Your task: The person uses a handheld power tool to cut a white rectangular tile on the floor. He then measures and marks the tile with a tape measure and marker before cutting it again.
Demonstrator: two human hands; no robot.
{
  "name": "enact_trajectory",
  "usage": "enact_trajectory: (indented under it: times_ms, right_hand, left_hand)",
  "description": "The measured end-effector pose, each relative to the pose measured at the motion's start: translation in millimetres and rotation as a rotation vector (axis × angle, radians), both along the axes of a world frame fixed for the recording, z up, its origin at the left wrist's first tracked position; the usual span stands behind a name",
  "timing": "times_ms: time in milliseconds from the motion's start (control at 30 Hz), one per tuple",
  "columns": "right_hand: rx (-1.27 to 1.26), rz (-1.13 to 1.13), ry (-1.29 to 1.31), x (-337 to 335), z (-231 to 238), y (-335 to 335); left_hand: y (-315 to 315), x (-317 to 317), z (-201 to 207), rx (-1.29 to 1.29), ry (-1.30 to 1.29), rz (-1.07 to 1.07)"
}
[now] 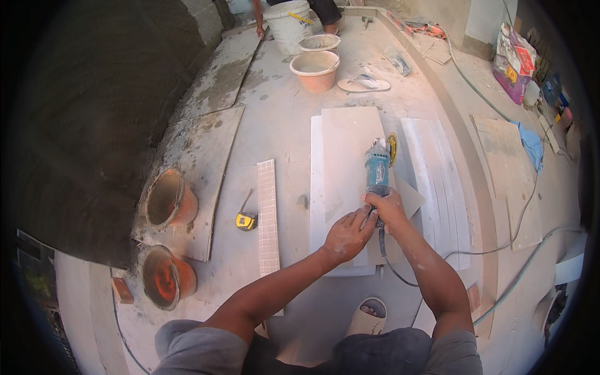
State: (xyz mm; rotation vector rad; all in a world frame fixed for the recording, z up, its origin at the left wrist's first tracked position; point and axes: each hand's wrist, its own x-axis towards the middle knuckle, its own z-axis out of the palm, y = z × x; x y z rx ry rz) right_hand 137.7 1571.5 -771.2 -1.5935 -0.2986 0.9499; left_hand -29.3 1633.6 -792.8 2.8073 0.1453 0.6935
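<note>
A teal angle grinder (377, 170) with a yellow-rimmed disc (392, 150) lies along a large pale tile (350, 137), its disc by the tile's right edge. My right hand (389, 209) wraps round the grinder's rear body. From the left, my left hand (351, 234) reaches in with its fingers pressed together against the grinder's tail, close to the right hand. A dark power cord (392, 269) runs from the tail off to the right. Whether the disc spins cannot be told.
To the left lie a tape measure (246, 220), a narrow patterned tile strip (267, 215) and two orange buckets (172, 200). Striped tiles (434, 187) lie at the right. Farther off are a bucket (315, 72), sandals (364, 83) and another person's hand (260, 30). Hoses cross the right side.
</note>
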Motion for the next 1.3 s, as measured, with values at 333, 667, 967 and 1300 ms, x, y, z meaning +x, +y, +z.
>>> enact_trajectory:
  times_ms: [333,667,967,1300]
  right_hand:
    - [0.049,-0.094,0.008,2,-7,23]
    - [0.074,0.007,0.004,8,-20,38]
    - [0.001,-0.039,-0.217,14,-49,51]
    - [-0.229,0.013,-0.354,41,-56,121]
  left_hand:
    - [21,10,8,0.156,-0.156,-0.075]
    - [37,11,-3,0.135,-0.045,-0.048]
    - [86,-23,-21,0.053,0.912,0.155]
    - [105,-2,-37,0.026,1.025,0.055]
